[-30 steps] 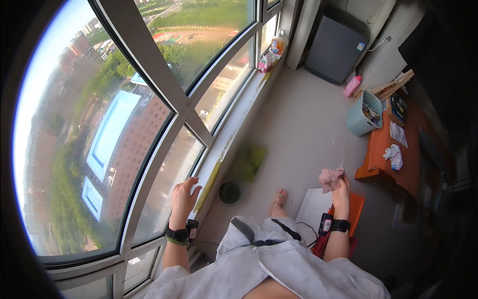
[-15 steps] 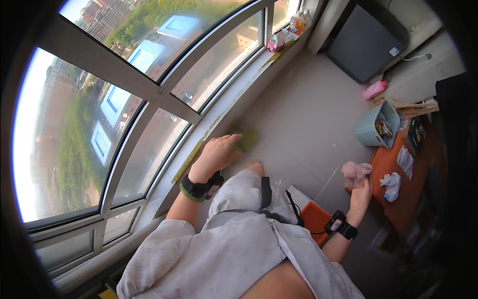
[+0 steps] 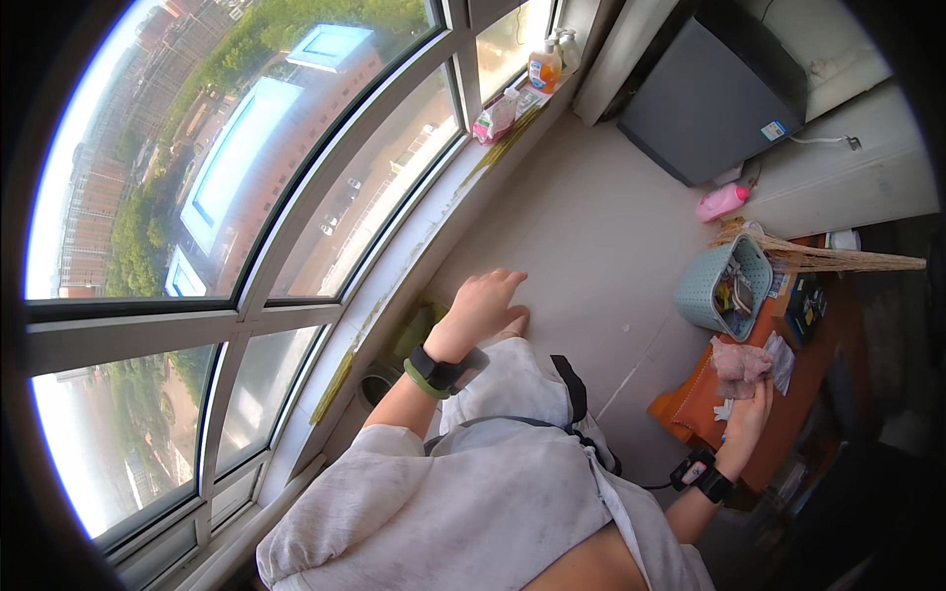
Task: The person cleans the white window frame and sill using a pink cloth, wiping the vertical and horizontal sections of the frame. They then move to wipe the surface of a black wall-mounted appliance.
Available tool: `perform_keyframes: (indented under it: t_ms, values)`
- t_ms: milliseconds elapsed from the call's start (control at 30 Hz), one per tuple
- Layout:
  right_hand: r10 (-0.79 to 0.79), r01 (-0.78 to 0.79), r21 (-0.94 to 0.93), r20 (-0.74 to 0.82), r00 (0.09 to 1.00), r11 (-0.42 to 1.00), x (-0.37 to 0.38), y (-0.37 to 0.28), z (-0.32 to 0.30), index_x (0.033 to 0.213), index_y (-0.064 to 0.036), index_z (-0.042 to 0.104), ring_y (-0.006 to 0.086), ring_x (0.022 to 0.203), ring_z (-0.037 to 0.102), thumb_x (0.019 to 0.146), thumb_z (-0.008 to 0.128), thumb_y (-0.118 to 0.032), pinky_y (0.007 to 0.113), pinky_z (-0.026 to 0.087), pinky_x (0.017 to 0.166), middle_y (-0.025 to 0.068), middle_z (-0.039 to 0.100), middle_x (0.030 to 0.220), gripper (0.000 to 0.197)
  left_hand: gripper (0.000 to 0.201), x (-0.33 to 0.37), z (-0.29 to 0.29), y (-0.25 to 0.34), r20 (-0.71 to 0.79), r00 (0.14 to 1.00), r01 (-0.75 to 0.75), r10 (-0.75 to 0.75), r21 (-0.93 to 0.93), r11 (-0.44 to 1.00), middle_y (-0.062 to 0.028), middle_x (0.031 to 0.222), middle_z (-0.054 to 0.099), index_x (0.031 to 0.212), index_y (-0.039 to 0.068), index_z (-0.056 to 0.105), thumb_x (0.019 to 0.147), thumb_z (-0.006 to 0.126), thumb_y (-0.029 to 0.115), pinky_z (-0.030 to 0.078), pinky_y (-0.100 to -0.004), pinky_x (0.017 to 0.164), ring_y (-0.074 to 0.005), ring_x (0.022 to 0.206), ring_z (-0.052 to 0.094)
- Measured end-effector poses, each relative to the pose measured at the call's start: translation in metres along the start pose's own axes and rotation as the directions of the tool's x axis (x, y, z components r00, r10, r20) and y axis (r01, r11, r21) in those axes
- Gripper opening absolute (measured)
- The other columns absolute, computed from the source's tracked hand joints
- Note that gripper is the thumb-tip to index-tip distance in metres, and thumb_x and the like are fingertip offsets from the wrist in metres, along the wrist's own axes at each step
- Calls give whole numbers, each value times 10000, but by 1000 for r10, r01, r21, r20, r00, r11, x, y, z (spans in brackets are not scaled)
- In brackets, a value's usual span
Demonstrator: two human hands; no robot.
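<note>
My left hand (image 3: pixel 480 313) is held out near the window sill. Its fingers are stretched and nothing shows in them. Beside its wrist, low against the wall, is a green object (image 3: pixel 419 327), partly hidden by the arm and too blurred to name. My right hand (image 3: pixel 751 409), out to the right, grips a crumpled pink fuzzy cloth (image 3: pixel 739 364). That cloth is over the orange-brown table (image 3: pixel 680 399), close to a crumpled white and grey wrapper (image 3: pixel 779 362). A bit of white tissue (image 3: pixel 724 408) lies beside the right hand.
On the table a light blue basket (image 3: pixel 702 300) of small items leans next to a dark box (image 3: pixel 800 307). Beyond are a pink bottle (image 3: pixel 722 203) and a grey cabinet (image 3: pixel 714 94). An orange-filled bottle (image 3: pixel 543 69) and a pink packet (image 3: pixel 495 118) stand on the sill (image 3: pixel 394 271).
My view has shifted to the right. My right hand has carried the pink cloth from the table's edge to over the table. The left hand remains raised near the sill.
</note>
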State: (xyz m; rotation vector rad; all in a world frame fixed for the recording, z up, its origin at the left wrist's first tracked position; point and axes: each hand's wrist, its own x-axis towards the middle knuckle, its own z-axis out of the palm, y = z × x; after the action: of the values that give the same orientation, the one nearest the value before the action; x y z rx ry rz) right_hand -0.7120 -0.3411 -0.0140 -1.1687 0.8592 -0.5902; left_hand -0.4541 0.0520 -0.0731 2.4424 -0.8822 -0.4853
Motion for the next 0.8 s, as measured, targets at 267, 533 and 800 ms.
perform_keyframes:
  t_ms: [267, 533, 800]
  values:
    - [18, -1, 87, -193, 981, 996, 130, -4, -23, 1281, -20, 506, 235, 1188, 493, 944, 502, -174, 367, 370, 1021, 113, 518, 1281, 371, 489, 183, -40, 44, -61, 980, -183, 188, 78, 980, -126, 1102, 620, 1216, 72, 546, 790, 707, 249, 447, -387, 895, -286, 1036, 598]
    - [-65, 83, 105, -167, 984, 991, 320, -24, -50, 1165, -49, 560, 195, 1131, 525, 934, 529, -179, 344, 399, 990, 72, 559, 1168, 268, 518, 316, -35, 96, -91, 996, 4, 5, 106, 994, -149, 1158, 605, 1262, 56, 522, 813, 699, 246, 463, -398, 898, -313, 1041, 598]
    - [-180, 178, -27, -97, 979, 984, 483, -111, 18, 1099, -12, 548, 175, 1014, 535, 915, 489, -145, 308, 419, 920, 83, 560, 1065, 234, 524, 446, -36, 178, -56, 994, 98, -95, 54, 994, -175, 1210, 584, 1299, 63, 492, 839, 674, 236, 453, -413, 936, -353, 1116, 563]
